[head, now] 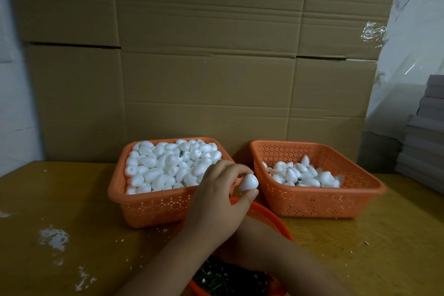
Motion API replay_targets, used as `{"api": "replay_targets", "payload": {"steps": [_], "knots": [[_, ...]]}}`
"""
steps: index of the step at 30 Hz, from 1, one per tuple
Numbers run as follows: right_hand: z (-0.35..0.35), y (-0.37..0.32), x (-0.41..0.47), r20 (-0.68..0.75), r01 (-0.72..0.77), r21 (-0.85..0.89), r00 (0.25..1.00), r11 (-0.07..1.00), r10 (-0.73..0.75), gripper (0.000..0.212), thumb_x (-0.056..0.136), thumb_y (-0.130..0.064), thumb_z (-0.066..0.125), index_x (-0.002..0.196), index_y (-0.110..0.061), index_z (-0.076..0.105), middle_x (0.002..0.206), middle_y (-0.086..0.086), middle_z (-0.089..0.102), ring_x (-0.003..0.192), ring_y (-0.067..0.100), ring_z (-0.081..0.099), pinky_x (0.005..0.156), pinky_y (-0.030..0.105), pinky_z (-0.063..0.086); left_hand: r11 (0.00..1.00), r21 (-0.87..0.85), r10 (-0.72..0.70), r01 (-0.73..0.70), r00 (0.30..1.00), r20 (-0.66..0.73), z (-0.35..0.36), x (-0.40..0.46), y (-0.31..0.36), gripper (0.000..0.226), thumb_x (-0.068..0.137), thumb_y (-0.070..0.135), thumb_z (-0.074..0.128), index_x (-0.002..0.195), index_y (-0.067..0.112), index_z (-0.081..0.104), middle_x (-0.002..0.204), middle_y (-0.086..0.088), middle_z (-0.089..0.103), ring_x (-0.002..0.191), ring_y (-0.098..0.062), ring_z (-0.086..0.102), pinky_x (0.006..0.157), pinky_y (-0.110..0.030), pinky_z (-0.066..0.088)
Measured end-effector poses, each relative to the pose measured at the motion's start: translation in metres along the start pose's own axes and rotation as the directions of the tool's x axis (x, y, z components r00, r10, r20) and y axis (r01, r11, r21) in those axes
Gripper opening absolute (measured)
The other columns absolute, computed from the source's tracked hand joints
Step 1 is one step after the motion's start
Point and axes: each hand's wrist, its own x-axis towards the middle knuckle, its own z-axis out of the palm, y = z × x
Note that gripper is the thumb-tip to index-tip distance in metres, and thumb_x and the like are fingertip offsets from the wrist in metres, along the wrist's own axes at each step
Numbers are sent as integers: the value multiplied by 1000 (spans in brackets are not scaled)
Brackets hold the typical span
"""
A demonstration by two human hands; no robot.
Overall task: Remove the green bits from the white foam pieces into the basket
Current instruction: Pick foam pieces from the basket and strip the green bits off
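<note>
Two perforated orange plastic baskets (153,209) (319,202) hold white foam pieces (168,166); a round orange basket (266,218) contains dark green bits (223,279); the wooden table (72,211) is yellowish-brown.

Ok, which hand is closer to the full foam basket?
Left. The left hand is at the full basket, pinching a foam piece; the right hand is hidden under the left forearm, farther off.

Dim, warm indoor light from above. White foam (165,166) looks overexposed, its detail lost. Soft shadows under the baskets (153,209) on the counter (60,199). Wide-angle bending at the edges; the near forearm is blurred.
</note>
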Motion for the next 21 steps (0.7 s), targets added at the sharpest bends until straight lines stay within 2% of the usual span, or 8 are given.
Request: {"api": "replay_targets", "payload": {"steps": [3, 6, 10, 13, 16, 18, 21], "knots": [[-2, -3, -2, 5, 11, -12, 1000, 1000, -11, 48, 95, -35, 44, 140, -20, 47, 141, 6, 51, 126, 21, 48, 103, 33, 38, 1000, -2, -8, 8, 1000, -8, -1, 1, 2, 23, 78, 45, 59, 101, 42, 56, 99, 25, 51, 91, -3, 56, 69, -11, 45], [-9, -5, -4, -45, 36, -18, 998, 999, -37, 42, 95, -34, 49, 135, -19, 52, 134, 5, 57, 119, 19, 53, 98, 32, 42, 1000, -11, 3, -3, 1000, -8, -2, 0, 3, 21, 79, 41, 59, 100, 43, 54, 98, 24, 53, 91, -3, 58, 69, -14, 49], [-13, -10, -6, -87, 70, -4, 994, 998, -70, 37, 96, -29, 54, 131, -19, 56, 129, 2, 60, 114, 15, 55, 96, 28, 45, 999, -46, -26, 25, 1000, -14, -1, -1, 2, 28, 81, 28, 64, 102, 43, 53, 101, 25, 59, 94, 2, 60, 76, -13, 49], [-15, -10, -6, -104, 79, 4, 992, 997, -78, 36, 95, -29, 55, 129, -18, 57, 124, 2, 62, 110, 14, 57, 93, 30, 47, 997, -58, -47, 46, 999, -8, -1, -2, 0, 33, 83, 24, 67, 104, 44, 51, 106, 29, 59, 94, 7, 60, 76, -15, 50], [-11, -6, -4, -103, 77, -1, 992, 997, -77, 37, 94, -30, 55, 130, -20, 56, 126, 1, 61, 111, 15, 57, 94, 32, 48, 996, -82, -32, 31, 999, -14, -1, -1, 2, 25, 83, 35, 65, 103, 43, 53, 104, 27, 60, 97, 3, 61, 74, -20, 53], [-6, -3, -3, -71, 59, -26, 996, 998, -61, 40, 96, -29, 52, 134, -19, 53, 134, 4, 56, 119, 18, 53, 99, 33, 44, 998, -67, -2, -1, 999, -35, 0, 1, 2, 20, 81, 45, 61, 99, 41, 55, 99, 23, 58, 97, -2, 59, 71, -20, 53], [-1, -2, -1, -15, 33, -21, 999, 999, -33, 42, 98, -26, 46, 138, -15, 50, 141, 8, 51, 126, 22, 48, 105, 36, 39, 999, -39, 14, -16, 999, -51, 0, 0, 1, 20, 78, 50, 58, 95, 43, 51, 93, 21, 56, 88, -6, 58, 64, -17, 49]]}}
